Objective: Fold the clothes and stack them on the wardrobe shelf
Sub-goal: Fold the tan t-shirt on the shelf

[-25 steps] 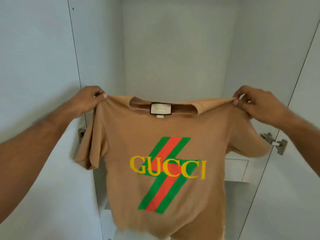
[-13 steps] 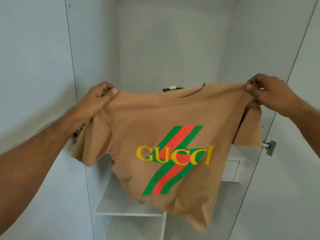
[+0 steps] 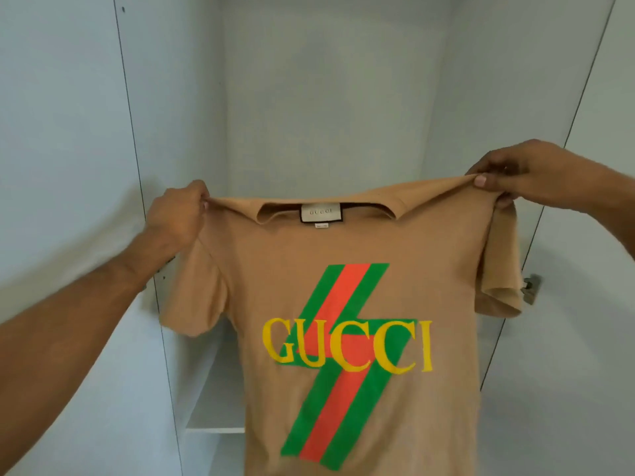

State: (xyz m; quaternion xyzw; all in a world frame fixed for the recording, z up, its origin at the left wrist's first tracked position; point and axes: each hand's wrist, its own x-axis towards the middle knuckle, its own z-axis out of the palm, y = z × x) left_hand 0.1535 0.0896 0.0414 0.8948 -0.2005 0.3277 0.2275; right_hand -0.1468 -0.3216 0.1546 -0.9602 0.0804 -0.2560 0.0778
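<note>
A tan T-shirt (image 3: pixel 281 276) with a green and red stripe and yellow lettering hangs spread out in front of the open wardrobe, its printed front and neck label facing me. My left hand (image 3: pixel 175 218) grips its left shoulder seam. My right hand (image 3: pixel 519 171) pinches the right shoulder, held a little higher. Both short sleeves dangle below my hands. The shirt's hem runs out of view at the bottom. A white wardrobe shelf (image 3: pixel 213 428) shows below the left sleeve, mostly hidden by the shirt.
The white wardrobe's back panel (image 3: pixel 326 97) and side walls surround the shirt. An open door (image 3: pixel 62 132) stands at the left and another (image 3: pixel 598 338) at the right, with a metal hinge (image 3: pixel 531 286) by the right sleeve.
The shirt swung up and forward half a second ago, then dropped back to hang straight down. My right hand has shifted outward and slightly up; both hands keep their hold.
</note>
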